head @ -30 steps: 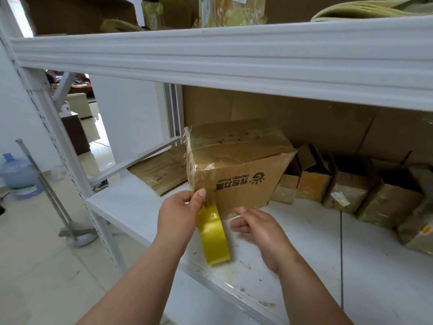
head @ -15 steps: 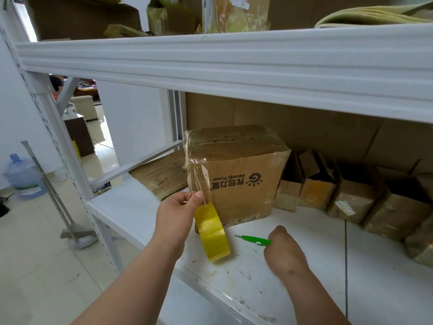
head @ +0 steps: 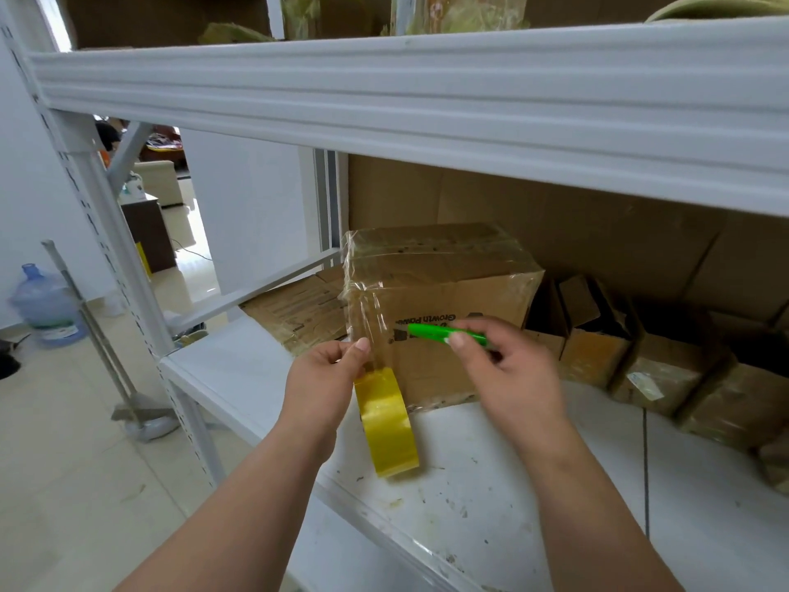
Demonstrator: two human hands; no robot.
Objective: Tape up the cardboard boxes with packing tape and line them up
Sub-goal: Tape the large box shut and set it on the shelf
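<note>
A cardboard box [head: 452,288] wrapped in clear tape stands on the white shelf [head: 533,484], print upside down on its front. My left hand [head: 326,378] grips a yellow roll of packing tape [head: 386,425] just in front of the box's left corner. A strip of clear tape runs from the roll up onto the box. My right hand [head: 508,369] holds a green cutter [head: 446,334], its tip pointing left toward the taut strip.
Several smaller taped boxes [head: 666,369] sit in a row to the right at the shelf's back. A flattened carton [head: 299,311] lies left of the box. The upper shelf beam [head: 427,91] hangs overhead. A water jug [head: 45,307] and a mop stand on the floor at left.
My right hand went down to the shelf, picked up the green cutter and raised it to the tape strip. My left hand kept holding the roll with the strip pulled taut.
</note>
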